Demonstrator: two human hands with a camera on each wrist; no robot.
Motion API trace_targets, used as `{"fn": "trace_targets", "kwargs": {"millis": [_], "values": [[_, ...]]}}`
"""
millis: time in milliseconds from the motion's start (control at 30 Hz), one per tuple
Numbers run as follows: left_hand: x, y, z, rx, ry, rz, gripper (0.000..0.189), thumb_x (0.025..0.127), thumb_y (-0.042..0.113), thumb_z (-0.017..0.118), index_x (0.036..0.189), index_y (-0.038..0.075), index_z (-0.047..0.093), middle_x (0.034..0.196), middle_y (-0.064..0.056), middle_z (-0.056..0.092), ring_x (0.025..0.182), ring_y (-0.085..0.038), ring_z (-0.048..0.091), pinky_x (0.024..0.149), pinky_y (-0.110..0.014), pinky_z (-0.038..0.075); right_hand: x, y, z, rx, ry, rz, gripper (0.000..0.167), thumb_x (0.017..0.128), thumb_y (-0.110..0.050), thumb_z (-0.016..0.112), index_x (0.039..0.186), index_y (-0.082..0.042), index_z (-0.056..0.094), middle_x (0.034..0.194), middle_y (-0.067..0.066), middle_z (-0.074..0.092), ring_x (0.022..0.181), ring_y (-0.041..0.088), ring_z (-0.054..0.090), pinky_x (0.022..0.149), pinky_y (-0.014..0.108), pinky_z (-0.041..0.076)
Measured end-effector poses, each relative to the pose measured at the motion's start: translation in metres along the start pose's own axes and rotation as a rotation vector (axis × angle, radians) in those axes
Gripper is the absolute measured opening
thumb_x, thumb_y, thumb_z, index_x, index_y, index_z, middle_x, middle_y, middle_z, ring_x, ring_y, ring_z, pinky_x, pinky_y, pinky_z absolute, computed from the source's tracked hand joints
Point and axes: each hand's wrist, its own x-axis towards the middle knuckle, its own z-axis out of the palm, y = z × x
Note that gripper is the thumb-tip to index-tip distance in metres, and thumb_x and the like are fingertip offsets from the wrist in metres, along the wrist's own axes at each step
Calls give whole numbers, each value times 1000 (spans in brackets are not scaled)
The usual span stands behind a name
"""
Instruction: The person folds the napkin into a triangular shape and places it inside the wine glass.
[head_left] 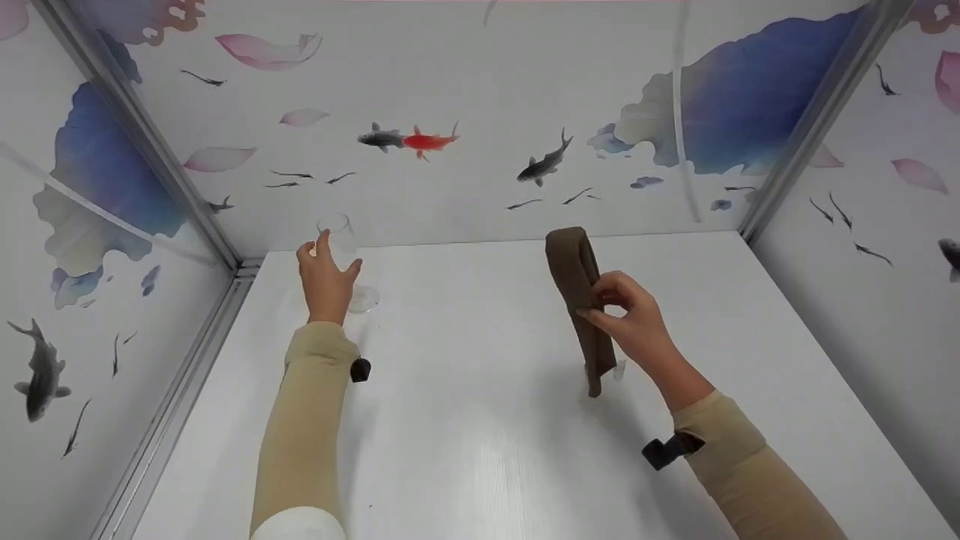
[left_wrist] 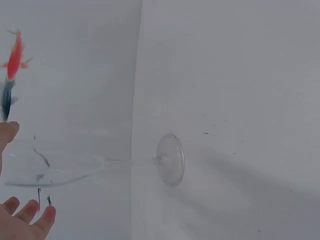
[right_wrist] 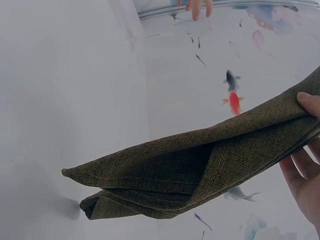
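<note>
A clear stemmed glass with a tall, narrow bowl stands upright on its round foot at the back left of the table. My left hand is beside its bowl, thumb and fingers spread on either side; a gap shows between fingertips and glass in the left wrist view. To the right, a folded dark brown cloth hangs lengthwise from my right hand, pinched between thumb and fingers. Loose folds and a pointed corner show at its lower end in the right wrist view. A small clear object sits partly hidden behind that end.
The white table meets a back wall printed with fish and petals. Printed side walls with metal framing enclose it left and right. Dark wrist mounts stick out from both sleeves.
</note>
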Motion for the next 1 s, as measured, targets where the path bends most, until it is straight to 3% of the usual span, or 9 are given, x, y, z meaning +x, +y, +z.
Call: {"fn": "trace_targets", "kwargs": {"millis": [167,333,667,900,1000], "values": [[7,-4,-4,21,-43,-22,75,91,19,72,152,8,30,151,-27,20,135,-45,31,108,-52,31,1,5,-1,0,-20,0,26,79,15,72,98,4,58,97,11,59,88,15,61,79,22,51],[14,-2,-6,-9,-52,-24,65,92,17,69,147,3,37,150,-23,29,137,-40,32,111,-47,27,4,27,-2,25,-10,-1,27,79,13,74,99,2,59,98,8,59,88,17,61,79,22,51],[15,4,-2,-84,19,-86,50,90,19,73,127,-2,47,133,-20,50,127,-34,46,106,-42,35,5,28,0,34,-23,-17,25,81,8,74,99,-3,60,97,6,59,89,20,63,77,26,53],[10,15,4,-117,53,-128,47,86,18,77,118,0,47,123,-18,55,114,-31,52,97,-41,41,4,26,0,4,-10,1,28,79,10,75,99,-1,60,98,6,59,88,17,62,78,23,51],[10,18,7,-124,59,-129,48,86,16,76,120,1,45,124,-18,56,117,-31,52,98,-42,40,3,19,-1,-19,-10,7,28,78,12,74,99,1,59,97,7,59,87,16,62,78,22,51]]}}
